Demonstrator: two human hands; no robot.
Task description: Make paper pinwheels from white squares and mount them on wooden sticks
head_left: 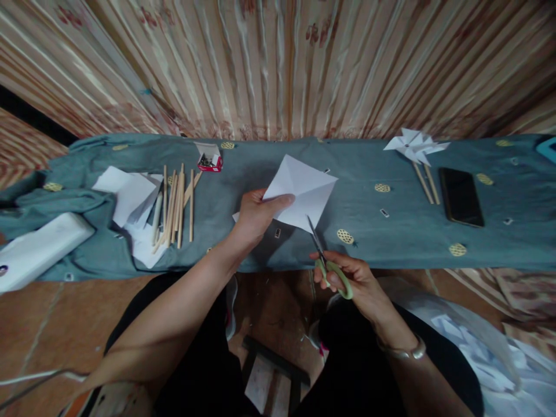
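My left hand (256, 214) grips a creased square of white paper (304, 185) by its left side, thumb on top, above the cloth-covered table. In my right hand (347, 272) is a pair of scissors (324, 260) with pale green handles, fingers through the loops. The blade tips meet the paper's lower corner; whether they have cut into it I cannot tell. Paper pinwheels (417, 146) on wooden sticks (428, 182) lie at the right back of the table.
On the left are loose wooden sticks (178, 208), white paper sheets (130, 194), a small red box (209, 159) of metal pieces and a white oblong object (47, 249). A black phone (460, 197) rests at right. A plastic bag (478, 347) with white paper stands at lower right.
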